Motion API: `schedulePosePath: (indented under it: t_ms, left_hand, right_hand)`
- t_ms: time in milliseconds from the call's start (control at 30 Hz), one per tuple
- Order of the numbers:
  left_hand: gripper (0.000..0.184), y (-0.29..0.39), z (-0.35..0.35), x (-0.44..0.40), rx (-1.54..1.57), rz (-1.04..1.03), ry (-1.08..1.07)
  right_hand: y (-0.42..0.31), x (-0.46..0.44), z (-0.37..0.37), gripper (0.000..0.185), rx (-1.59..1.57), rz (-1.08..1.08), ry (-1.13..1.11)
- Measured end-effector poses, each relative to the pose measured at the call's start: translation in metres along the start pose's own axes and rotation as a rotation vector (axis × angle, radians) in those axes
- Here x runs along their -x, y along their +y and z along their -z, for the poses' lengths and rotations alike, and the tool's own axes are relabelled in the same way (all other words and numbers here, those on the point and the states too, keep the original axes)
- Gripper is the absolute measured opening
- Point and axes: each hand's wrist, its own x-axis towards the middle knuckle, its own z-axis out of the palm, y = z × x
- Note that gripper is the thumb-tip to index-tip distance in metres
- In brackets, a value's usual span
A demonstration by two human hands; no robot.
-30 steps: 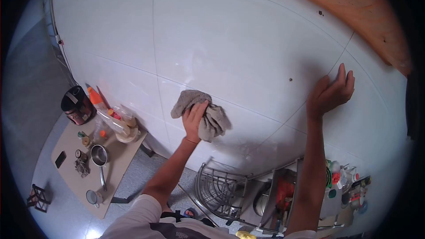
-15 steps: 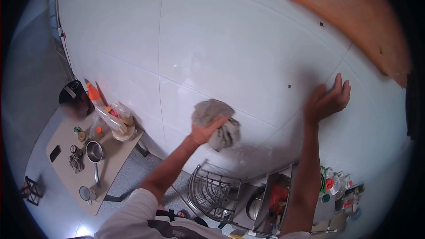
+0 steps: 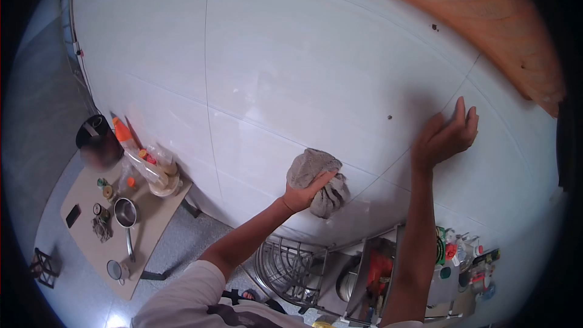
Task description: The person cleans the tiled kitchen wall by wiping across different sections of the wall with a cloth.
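My left hand (image 3: 302,197) is closed around a crumpled grey-brown cloth (image 3: 308,166), which lies against the white tiled wall (image 3: 291,54). Bunched folds of the cloth stick out on both sides of the fingers. Farther right, my right hand (image 3: 444,138) is raised beside the wall with nothing in it. Its fingers are stretched out, partly bent, and a shadow falls on the tiles beside it. Whether it touches the wall I cannot tell.
An orange panel (image 3: 486,12) hangs at upper right. Below are a wire dish rack (image 3: 285,267) and several bottles and packets (image 3: 464,261). At left, a table (image 3: 152,231) bears a saucepan (image 3: 126,212), a mug (image 3: 117,270) and a phone (image 3: 73,215); a person (image 3: 100,143) is behind it.
My left hand has moved the cloth right and slightly down along the wall. My right hand keeps nearly the same place and pose. The whole view has shifted slightly.
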Motion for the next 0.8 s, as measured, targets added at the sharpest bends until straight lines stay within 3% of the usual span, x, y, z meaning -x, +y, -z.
schedulePosePath:
  t_ms: [167,300,433,467,567,633,800]
  left_hand:
    - [0.040,-0.032,0.047,-0.003,-0.296,-0.208,-0.026]
    - [0.040,-0.059,0.093,0.007,-0.315,-0.014,0.153]
    - [0.045,-0.042,0.070,0.008,-0.445,0.049,0.348]
    - [0.045,-0.031,0.058,0.004,-0.320,0.073,0.366]
    - [0.047,-0.025,0.015,0.016,-0.137,-0.005,0.137]
    - [0.044,-0.002,0.009,0.003,-0.138,0.054,0.004]
    - [0.040,-0.034,0.049,-0.002,-0.257,-0.097,-0.016]
  right_hand:
    - [0.000,0.000,0.001,0.042,-0.014,0.011,-0.009]
    - [0.000,0.000,0.001,0.042,-0.015,0.000,-0.015]
    - [-0.001,0.000,-0.002,0.042,-0.025,-0.008,-0.003]
    - [0.001,0.001,-0.002,0.042,-0.026,-0.023,-0.014]
    - [-0.001,0.000,-0.001,0.042,-0.043,-0.024,-0.016]
    - [0.000,0.001,0.000,0.042,-0.042,-0.016,-0.013]
    - [0.000,0.001,0.001,0.042,-0.037,0.008,0.000]
